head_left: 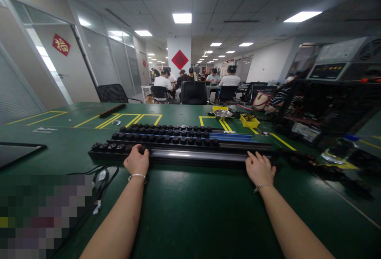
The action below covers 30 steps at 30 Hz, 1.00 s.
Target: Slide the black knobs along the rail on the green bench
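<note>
Nearest me lies a long black rail (196, 156) with a shiny grey channel, running left to right. Several small black round parts (111, 146) sit in a row along its left stretch. My left hand (137, 161) is closed at the right end of that row, thumb and fingers around one small black part (143, 149). My right hand (260, 168) grips the rail near its right end, fingers bent over the top edge; its thumb is partly hidden. Behind lie more rails with rows of similar parts (178, 133), some with blue strips (235, 136).
The green table (190, 211) carries yellow tape lines. Toward the back right are a metal bowl (222, 113) and a yellow bin (249, 121). Cables (104, 177) lie left, near a dark flat panel (20, 151). A dark rack (309, 108) stands right; people sit farther back.
</note>
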Tool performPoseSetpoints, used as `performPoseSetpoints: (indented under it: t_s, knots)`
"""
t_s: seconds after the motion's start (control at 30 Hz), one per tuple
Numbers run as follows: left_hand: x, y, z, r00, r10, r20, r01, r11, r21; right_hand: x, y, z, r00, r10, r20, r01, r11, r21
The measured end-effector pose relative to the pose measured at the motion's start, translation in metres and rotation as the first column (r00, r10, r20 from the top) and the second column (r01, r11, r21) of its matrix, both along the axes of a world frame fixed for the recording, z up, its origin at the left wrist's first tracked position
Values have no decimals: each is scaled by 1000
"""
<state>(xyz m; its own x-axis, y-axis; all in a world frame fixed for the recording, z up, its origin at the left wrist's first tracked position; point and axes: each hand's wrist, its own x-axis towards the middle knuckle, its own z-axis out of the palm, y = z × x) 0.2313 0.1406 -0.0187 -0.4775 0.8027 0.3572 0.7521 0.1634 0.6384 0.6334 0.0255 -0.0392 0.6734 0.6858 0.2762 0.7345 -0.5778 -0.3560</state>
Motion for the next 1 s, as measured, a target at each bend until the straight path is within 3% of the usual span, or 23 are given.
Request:
performPoseSetpoints:
  t_s: [0.5, 1.0]
  knots:
    - [5, -1, 0, 1000, -27, -16, 27, 999, -23, 2, 0, -1, 1000, 16, 5, -16, 1000, -6]
    - [5, 5, -10, 998, -66, 1, 66, 998, -23, -2, -2, 3, 1000, 16, 3, -16, 1000, -11]
